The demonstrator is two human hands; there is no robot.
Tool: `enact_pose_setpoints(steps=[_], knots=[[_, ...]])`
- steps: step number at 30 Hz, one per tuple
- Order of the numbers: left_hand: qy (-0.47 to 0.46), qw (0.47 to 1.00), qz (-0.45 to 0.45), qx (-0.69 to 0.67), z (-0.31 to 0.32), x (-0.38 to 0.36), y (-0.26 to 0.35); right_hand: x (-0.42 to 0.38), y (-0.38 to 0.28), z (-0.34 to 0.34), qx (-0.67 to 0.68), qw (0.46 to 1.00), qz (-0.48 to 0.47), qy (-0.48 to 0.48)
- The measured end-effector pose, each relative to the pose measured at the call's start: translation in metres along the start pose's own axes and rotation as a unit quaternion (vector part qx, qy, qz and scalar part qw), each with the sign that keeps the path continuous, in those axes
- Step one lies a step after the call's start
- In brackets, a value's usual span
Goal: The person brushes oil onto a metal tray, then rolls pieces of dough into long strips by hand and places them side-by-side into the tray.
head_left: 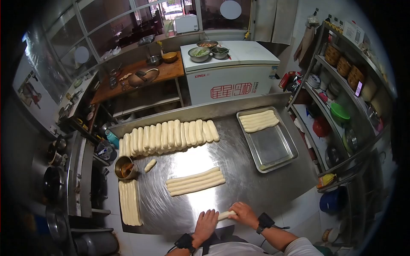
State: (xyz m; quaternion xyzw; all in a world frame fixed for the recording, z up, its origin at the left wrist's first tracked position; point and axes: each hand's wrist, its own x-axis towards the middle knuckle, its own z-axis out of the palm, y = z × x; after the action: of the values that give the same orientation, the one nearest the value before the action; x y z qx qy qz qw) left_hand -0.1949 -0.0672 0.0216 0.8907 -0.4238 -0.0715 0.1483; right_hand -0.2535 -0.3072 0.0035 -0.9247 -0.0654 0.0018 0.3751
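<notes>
At the near edge of the steel table, a short dough strip [225, 215] stretches between my two hands. My left hand [206, 224] is closed over its left end, fingers pointing forward; its thumb is hard to see. Around the right end, my right hand [244, 214] curls its fingers. Just beyond lies a flat row of several long dough strips [196, 181], side by side. A small dough piece [150, 165] rests alone to the left. Many dough strips [164, 136] are stacked along the table's back edge.
A metal pot [132, 171] with brownish contents stands at the left, behind more dough strips [130, 202]. At right, a metal tray [290, 157] holds dough strips at its far end. A white freezer [200, 90] stands behind; a shelf rack [314, 91] lines the right side.
</notes>
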Motion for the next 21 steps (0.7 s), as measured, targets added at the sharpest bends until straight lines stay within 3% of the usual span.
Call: enact_pose_setpoints(steps=[1,3,5,7,9,10,11,13,15,17,18,21], knots=[[0.045,0.996,0.034,0.072,0.023,-0.008,0.003,-0.011,0.009,0.007,-0.078,0.996,-0.046,-0.001],[-0.007,0.998,0.007,0.067,0.033,-0.012,0.008,-0.019,-0.011,0.000,-0.092,0.994,-0.054,0.026],[0.034,0.993,-0.087,-0.065,0.013,-0.014,0.029,-0.026,-0.029,0.010,-0.102,0.992,-0.057,0.047],[0.064,0.986,-0.074,-0.133,0.031,-0.022,0.035,-0.030,-0.038,0.033,-0.152,0.977,-0.149,0.013],[0.086,0.967,-0.065,-0.230,0.054,-0.015,0.048,-0.016,-0.038,0.051,-0.081,0.987,-0.139,-0.020],[0.055,0.979,-0.089,-0.173,0.053,0.000,0.039,0.002,-0.028,0.056,-0.060,0.988,-0.140,0.011],[0.087,0.985,-0.081,-0.125,0.052,0.019,0.025,0.021,-0.018,0.061,-0.038,0.988,-0.141,0.044],[0.098,0.989,-0.105,-0.018,0.036,0.057,-0.001,0.065,-0.018,0.044,-0.139,0.982,-0.130,-0.012],[0.113,0.991,-0.076,0.012,0.019,0.072,-0.021,0.084,-0.049,0.013,-0.143,0.984,-0.094,-0.056],[0.051,0.998,-0.041,0.013,0.032,0.036,-0.013,0.050,-0.038,0.024,-0.216,0.962,-0.086,-0.146],[0.022,0.998,-0.048,0.015,0.043,0.002,0.003,0.016,-0.040,0.026,-0.248,0.954,-0.076,-0.150],[-0.003,0.996,-0.089,0.029,0.045,-0.042,0.042,-0.041,-0.044,0.033,-0.175,0.975,-0.075,-0.117]])
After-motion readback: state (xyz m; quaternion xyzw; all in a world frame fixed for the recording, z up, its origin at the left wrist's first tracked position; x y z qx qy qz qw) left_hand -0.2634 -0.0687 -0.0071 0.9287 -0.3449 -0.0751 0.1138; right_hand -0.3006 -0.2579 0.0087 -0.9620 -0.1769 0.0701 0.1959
